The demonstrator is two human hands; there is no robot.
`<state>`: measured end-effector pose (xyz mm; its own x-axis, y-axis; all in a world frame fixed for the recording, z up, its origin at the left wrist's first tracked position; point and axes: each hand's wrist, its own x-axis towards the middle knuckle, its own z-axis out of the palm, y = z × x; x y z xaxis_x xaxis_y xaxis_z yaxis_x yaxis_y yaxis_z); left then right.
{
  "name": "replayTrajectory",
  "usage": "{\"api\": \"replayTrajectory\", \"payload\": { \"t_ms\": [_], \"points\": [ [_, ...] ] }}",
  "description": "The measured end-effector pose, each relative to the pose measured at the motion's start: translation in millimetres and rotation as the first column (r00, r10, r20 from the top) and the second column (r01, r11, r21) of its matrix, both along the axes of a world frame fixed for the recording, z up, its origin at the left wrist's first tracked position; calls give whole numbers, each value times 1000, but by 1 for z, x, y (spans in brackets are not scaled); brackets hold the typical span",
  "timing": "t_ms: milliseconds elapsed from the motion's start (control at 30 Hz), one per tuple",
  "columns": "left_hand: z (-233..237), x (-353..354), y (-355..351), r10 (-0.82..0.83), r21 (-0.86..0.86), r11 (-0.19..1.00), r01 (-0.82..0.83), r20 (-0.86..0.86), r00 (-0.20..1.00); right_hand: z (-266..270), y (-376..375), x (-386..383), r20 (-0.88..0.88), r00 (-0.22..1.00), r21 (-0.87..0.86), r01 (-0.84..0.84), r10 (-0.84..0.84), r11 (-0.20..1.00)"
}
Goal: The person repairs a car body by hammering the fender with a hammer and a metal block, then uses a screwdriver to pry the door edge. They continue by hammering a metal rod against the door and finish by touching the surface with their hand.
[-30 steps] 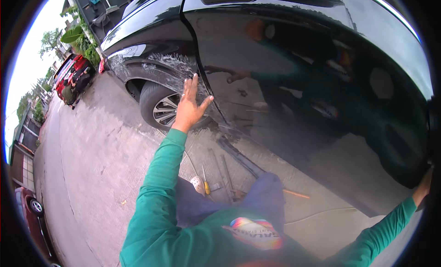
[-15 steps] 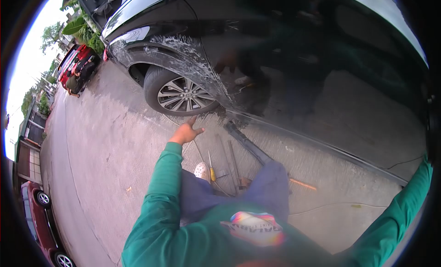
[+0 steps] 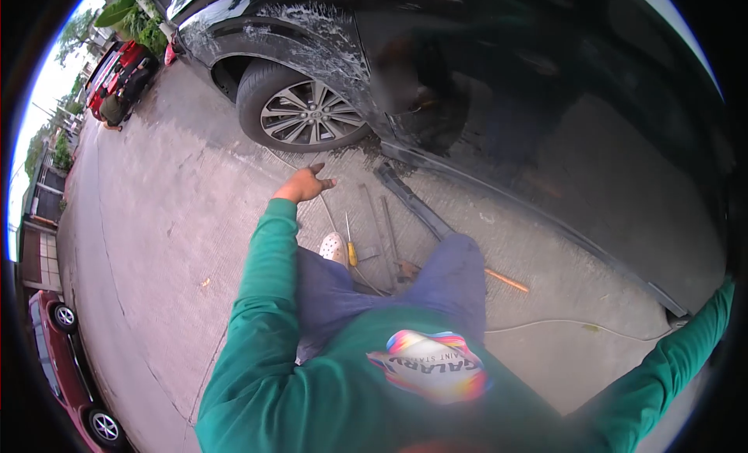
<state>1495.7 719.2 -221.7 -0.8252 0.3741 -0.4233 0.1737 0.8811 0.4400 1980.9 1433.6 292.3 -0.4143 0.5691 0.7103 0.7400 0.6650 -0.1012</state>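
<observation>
My left hand is held out in front of the dark car's front wheel, fingers apart and nothing in it. It appears a little short of the tyre, over the concrete. Above the wheel, the black fender carries whitish scuffs and scrapes. On the ground between my knees lie a yellow-handled screwdriver and thin metal bars. A long dark strip reaches from near the wheel to my knee. My right sleeve stretches to the right edge beside the car; the hand itself is out of sight.
The glossy car door fills the upper right. An orange rod sticks out beside my knee, and a pale cord runs across the concrete. A maroon car stands at lower left. Farther off, a person crouches by a red vehicle.
The view has tilted down, so the car and tools sit higher in it. My left hand has drawn slightly back from the tyre and its pointing finger has turned rightward.
</observation>
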Motion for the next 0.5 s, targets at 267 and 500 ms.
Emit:
{"api": "replayTrajectory", "payload": {
  "t_ms": [267,500],
  "points": [
    [-6,3,1,15,-8,1000,-15,50,999,-13,12,44,-50,994,378,110,-98,919],
    [-7,-4,15,-2,-41,999,5,72,997,-29,-12,70,-167,974,544,220,-152,810]
  ]
}}
